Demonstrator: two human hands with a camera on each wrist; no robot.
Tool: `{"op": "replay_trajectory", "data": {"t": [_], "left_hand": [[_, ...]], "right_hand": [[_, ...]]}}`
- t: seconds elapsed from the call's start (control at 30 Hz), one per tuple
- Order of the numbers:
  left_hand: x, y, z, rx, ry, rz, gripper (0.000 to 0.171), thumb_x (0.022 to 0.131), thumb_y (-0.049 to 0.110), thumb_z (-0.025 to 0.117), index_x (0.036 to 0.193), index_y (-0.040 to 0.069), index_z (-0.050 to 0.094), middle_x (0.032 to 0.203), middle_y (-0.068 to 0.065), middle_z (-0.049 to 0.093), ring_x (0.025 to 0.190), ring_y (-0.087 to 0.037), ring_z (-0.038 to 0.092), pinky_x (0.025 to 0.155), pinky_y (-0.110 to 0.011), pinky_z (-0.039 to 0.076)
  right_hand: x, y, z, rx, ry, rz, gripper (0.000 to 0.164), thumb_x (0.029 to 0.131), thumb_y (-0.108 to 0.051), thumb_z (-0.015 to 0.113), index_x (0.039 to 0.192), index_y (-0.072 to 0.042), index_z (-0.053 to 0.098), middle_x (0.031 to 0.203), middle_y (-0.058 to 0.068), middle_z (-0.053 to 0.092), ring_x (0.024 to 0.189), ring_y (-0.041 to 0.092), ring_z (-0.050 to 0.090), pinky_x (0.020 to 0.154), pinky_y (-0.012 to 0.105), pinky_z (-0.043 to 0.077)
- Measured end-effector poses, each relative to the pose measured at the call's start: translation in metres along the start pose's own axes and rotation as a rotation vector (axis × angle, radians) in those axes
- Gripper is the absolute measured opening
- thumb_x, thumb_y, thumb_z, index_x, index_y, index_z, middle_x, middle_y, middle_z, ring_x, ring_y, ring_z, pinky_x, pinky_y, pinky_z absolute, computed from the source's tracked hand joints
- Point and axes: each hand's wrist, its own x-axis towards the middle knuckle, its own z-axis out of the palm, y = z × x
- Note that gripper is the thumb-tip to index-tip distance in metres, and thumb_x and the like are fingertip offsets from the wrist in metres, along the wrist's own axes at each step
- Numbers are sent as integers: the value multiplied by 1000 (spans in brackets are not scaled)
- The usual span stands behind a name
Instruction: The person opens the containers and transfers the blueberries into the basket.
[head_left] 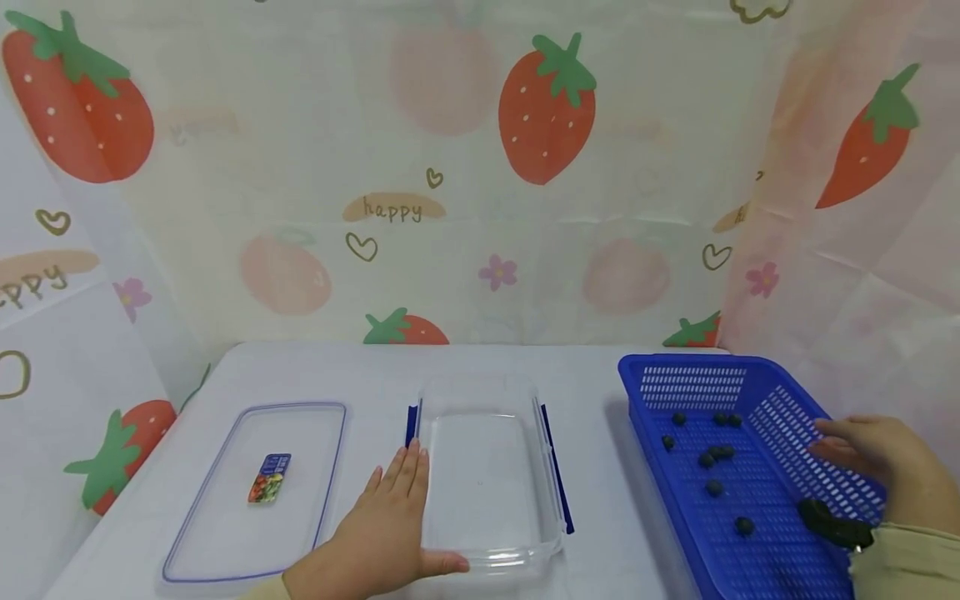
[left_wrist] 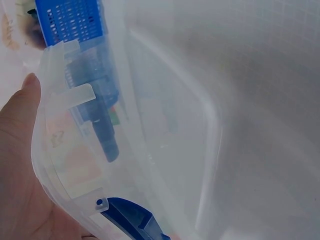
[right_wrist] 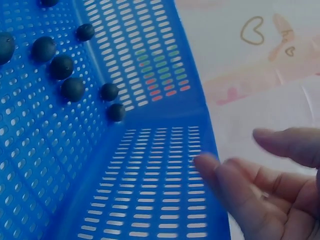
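My left hand (head_left: pixel 382 521) lies along the left side of a clear plastic food container (head_left: pixel 480 483), fingers straight against its wall and thumb at the near corner. In the left wrist view the thumb (left_wrist: pixel 30 100) is at the container's rim. Dark blue side clips (head_left: pixel 557 475) hang out from the container. My right hand (head_left: pixel 885 454) is over the right rim of a blue basket (head_left: pixel 648 396), fingers loosely bent, with nothing between them. In the basket lie several small dark round fruits (right_wrist: pixel 61 67) and a long dark green item (head_left: pixel 834 525) near the right sleeve.
A clear lid (head_left: pixel 217 517) with a blue-edged rim lies on the white table left of the container, a printed label (head_left: pixel 269 478) on it. Strawberry-print cloth (head_left: pixel 450 208) hangs behind and on both sides, close to the basket's right side.
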Motion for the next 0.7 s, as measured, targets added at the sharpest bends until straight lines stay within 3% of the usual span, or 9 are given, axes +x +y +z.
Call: {"op": "replay_trajectory", "data": {"t": [0.13, 0.37, 0.5, 0.6, 0.7], "left_hand": [[-4, -2, 0, -1, -3, -16, 124, 63, 85, 44, 142, -8, 18, 149, -24, 9, 137, -38, 9, 104, -57, 18], [-6, -5, 1, 3, 8, -25, 123, 64, 84, 45, 142, -7, 17, 150, -23, 8, 137, -38, 9, 104, -57, 18], [-6, -6, 1, -5, -9, -25, 124, 63, 84, 44, 142, -7, 17, 149, -24, 8, 137, -38, 8, 104, -57, 18], [-5, -6, 1, 20, -7, -23, 124, 63, 85, 43, 142, -7, 18, 149, -24, 9, 137, -38, 9, 105, -56, 17], [-3, -6, 1, 42, -7, -13, 122, 64, 86, 40, 142, -7, 19, 149, -24, 10, 137, -37, 10, 105, -56, 17]], "right_hand": [[4, -6, 3, -8, -17, -58, 75, 96, -19, 44, 131, 26, -4, 85, 4, 59, 71, 5, 62, 77, 32, 52], [8, -14, 6, 197, -77, -143, 72, 94, -12, 50, 130, 27, 2, 79, -1, 61, 72, 12, 66, 74, 31, 53], [7, -19, 8, 129, -73, -182, 69, 94, -19, 50, 128, 27, 12, 82, -4, 61, 73, 9, 65, 74, 29, 53], [5, -25, 11, 127, -94, -211, 44, 95, -20, 49, 117, 17, 41, 82, -3, 62, 74, 8, 65, 72, 27, 53], [4, -32, 12, 232, -159, -237, 15, 94, -14, 50, 92, -2, 59, 81, 1, 64, 74, 11, 66, 70, 25, 53]]}}
